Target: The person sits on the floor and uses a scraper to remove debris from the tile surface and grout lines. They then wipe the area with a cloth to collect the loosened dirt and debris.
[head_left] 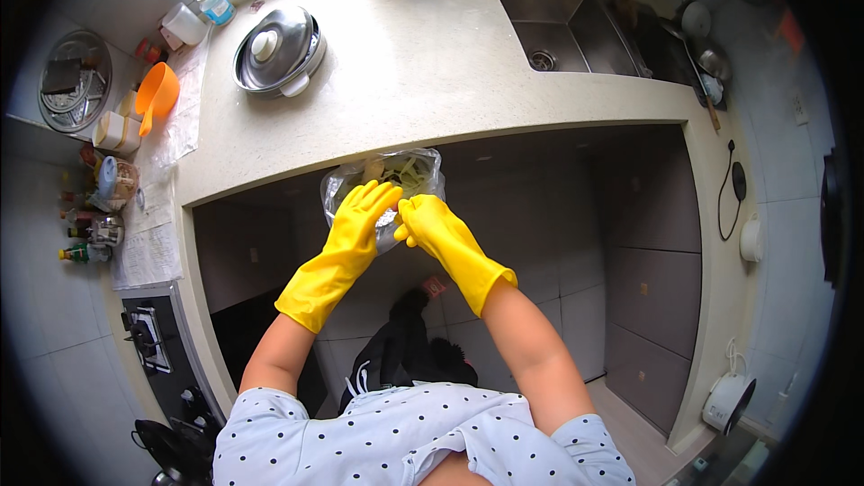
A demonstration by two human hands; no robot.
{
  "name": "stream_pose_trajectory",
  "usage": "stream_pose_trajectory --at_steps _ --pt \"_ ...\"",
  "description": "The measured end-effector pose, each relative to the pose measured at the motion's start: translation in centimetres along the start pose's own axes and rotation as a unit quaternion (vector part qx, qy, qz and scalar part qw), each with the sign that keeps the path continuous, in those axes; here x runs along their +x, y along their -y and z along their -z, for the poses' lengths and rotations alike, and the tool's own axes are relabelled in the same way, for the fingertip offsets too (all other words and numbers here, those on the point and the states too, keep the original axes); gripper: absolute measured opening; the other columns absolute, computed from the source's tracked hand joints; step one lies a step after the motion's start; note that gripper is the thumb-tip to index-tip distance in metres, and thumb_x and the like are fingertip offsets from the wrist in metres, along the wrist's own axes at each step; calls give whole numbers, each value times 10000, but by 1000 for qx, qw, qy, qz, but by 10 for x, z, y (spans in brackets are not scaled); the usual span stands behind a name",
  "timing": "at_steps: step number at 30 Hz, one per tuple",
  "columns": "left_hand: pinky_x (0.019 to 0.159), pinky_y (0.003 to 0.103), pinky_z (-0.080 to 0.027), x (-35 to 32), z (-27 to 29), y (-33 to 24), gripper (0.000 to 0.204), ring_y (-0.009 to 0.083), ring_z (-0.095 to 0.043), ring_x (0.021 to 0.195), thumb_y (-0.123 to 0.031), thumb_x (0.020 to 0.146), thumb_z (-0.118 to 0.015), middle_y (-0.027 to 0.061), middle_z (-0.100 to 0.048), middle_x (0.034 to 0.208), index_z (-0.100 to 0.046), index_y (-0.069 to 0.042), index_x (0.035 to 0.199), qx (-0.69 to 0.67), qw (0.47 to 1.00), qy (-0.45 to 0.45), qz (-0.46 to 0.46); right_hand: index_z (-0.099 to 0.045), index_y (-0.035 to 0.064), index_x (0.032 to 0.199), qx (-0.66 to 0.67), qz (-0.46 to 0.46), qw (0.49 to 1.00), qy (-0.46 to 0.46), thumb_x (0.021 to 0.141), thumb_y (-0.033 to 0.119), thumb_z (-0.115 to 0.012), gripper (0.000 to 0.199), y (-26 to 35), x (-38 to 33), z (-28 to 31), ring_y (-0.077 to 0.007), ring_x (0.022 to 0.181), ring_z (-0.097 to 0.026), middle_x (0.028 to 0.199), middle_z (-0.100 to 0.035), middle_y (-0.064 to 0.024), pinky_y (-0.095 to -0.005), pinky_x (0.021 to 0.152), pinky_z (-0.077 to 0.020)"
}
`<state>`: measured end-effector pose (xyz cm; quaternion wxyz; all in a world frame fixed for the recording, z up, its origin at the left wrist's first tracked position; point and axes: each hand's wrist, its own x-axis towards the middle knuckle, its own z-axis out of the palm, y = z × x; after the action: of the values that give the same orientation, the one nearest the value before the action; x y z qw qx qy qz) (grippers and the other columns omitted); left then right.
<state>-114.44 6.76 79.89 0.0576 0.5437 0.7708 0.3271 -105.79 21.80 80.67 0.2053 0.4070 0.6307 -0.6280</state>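
Note:
Both of my hands wear long yellow rubber gloves and hover over the near side of a bin lined with a clear plastic bag (430, 182). Green and pale vegetable scraps (407, 171) lie inside it. My left hand (364, 211) is open, its fingers stretched out together and pointing away from me. Close beside its fingertips, my right hand (429, 220) is closed with curled fingers. What it pinches, if anything, is hidden. The bag bunches up below and between the two hands.
Behind the bin runs a pale countertop (405, 63) with a lidded steel pot (281, 49) and a steel sink (553, 31). An orange ladle-shaped scoop (157, 92) and jars stand at left, above a gas stove (148, 339). Grey drawers (652, 288) flank me at right.

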Motion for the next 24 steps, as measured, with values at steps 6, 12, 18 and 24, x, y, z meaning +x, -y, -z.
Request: stream_pose_trajectory --at_steps 6,12,18,24 --pt "1134 459 -327 -8 -18 10 502 393 -443 1353 -152 820 -659 178 -517 1433 -609 -194 1317 99 993 42 41 -662 21 1039 78 1 997 9 1033 328 -466 365 2 -18 5 -143 614 -622 837 -717 -91 -278 586 -497" --pt "1125 459 -346 -6 -32 5 495 390 -462 1336 -59 814 -620 217 -520 1410 -617 -167 1296 100 992 6 78 -665 29 995 128 -29 991 -11 1036 294 -490 320 -2 -27 12 -105 542 -540 782 -671 -35 -229 506 -444" --pt "1088 443 -392 -19 -33 38 494 377 -510 1288 0 822 -580 229 -569 1330 -591 -88 1308 58 994 -56 74 -657 22 1012 124 -3 992 -3 1046 298 -478 330 -2 -45 16 -104 534 -550 761 -686 -60 -231 513 -453" --pt "1174 448 -297 -5 -3 37 558 338 -394 1399 -375 1027 -452 227 -412 1505 -426 -32 1465 -790 507 -47 342 -626 8 1102 114 74 991 1 1051 350 -460 383 -25 -34 2 -99 553 -586 776 -701 -73 -220 528 -453"
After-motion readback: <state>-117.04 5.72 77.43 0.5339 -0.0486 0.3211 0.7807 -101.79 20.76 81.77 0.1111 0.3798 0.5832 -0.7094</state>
